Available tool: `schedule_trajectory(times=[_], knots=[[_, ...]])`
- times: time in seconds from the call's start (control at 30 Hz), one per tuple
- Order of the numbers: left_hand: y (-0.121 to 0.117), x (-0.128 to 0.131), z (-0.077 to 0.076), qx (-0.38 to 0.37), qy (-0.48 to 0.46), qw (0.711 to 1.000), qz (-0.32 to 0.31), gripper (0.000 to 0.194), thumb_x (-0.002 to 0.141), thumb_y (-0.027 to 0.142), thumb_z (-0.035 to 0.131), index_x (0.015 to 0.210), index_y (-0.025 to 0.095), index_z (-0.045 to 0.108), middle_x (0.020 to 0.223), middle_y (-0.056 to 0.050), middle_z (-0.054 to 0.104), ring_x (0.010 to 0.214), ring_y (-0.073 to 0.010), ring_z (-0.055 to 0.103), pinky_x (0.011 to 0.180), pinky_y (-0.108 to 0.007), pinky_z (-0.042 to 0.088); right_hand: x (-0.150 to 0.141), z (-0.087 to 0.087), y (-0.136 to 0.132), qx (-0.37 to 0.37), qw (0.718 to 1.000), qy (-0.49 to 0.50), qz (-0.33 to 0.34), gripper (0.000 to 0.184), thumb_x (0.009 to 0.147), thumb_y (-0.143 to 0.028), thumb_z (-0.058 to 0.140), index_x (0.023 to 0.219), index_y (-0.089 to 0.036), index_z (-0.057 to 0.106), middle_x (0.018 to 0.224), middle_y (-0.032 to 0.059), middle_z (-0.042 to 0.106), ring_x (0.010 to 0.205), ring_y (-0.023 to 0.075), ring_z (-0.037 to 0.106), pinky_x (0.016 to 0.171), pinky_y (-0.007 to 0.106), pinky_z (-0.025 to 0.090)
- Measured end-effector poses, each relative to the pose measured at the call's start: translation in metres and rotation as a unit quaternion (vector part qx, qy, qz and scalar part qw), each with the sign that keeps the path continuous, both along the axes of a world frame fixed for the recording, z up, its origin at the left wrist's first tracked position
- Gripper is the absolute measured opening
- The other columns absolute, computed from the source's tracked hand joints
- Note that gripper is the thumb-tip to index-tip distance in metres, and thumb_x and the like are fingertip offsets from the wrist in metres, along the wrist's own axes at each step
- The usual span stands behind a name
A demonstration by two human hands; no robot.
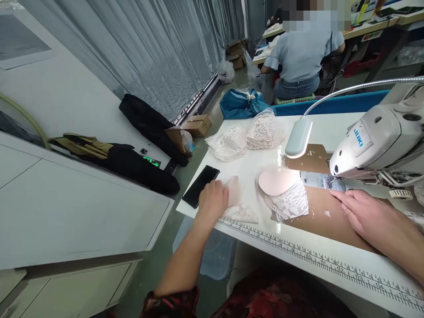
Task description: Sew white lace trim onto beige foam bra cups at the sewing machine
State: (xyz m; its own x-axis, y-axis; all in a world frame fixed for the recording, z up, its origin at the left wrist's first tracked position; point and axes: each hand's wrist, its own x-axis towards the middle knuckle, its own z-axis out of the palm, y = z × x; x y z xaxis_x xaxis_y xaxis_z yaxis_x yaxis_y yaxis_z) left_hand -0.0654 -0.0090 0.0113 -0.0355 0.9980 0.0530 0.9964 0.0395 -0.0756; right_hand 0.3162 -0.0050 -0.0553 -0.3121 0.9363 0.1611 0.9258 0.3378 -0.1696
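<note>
My left hand [213,199], somewhat blurred, is closed on a pale, sheer lace piece [241,213] near the table's front left edge. Beside it on the white table lies a beige bra cup [276,181] with white lace [293,203] under and in front of it. My right hand [361,210] rests on brown board, its forefinger stretched out to the metal plate [318,180] below the head of a white sewing machine [374,141]. I see nothing held in it. The needle area is too small to make out.
A black phone [201,185] lies left of my left hand. Two lace bundles [247,137] sit at the table's back. A lamp [299,137] hangs over the work. A printed ruler [308,254] runs along the front edge. Beyond, a person [301,57] sits at another table.
</note>
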Motion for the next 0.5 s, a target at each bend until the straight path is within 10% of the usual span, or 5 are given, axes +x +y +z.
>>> schedule_trajectory(times=[0.2, 0.5], knots=[[-0.038, -0.020, -0.039, 0.092, -0.047, 0.994, -0.044, 0.021, 0.096, 0.019, 0.036, 0.082, 0.018, 0.051, 0.087, -0.008, 0.058, 0.083, -0.0221, 0.056, 0.074, -0.034, 0.047, -0.018, 0.037, -0.018, -0.129, 0.970, 0.189, 0.079, 0.036, 0.089, -0.048, 0.048, 0.112, -0.031, 0.069, 0.116, 0.0052, 0.070, 0.109, 0.0317, 0.063, 0.090, 0.046, 0.053], [-0.051, 0.007, -0.046, 0.154, -0.151, 0.968, -0.132, 0.015, 0.095, 0.032, 0.045, 0.096, 0.018, 0.051, 0.108, -0.012, 0.061, 0.101, -0.0257, 0.057, 0.082, -0.040, 0.048, -0.117, 0.060, -0.032, -0.326, 0.846, 0.415, 0.068, 0.045, 0.085, -0.051, 0.058, 0.119, -0.021, 0.063, 0.113, 0.0086, 0.069, 0.094, 0.0234, 0.064, 0.076, 0.038, 0.053]])
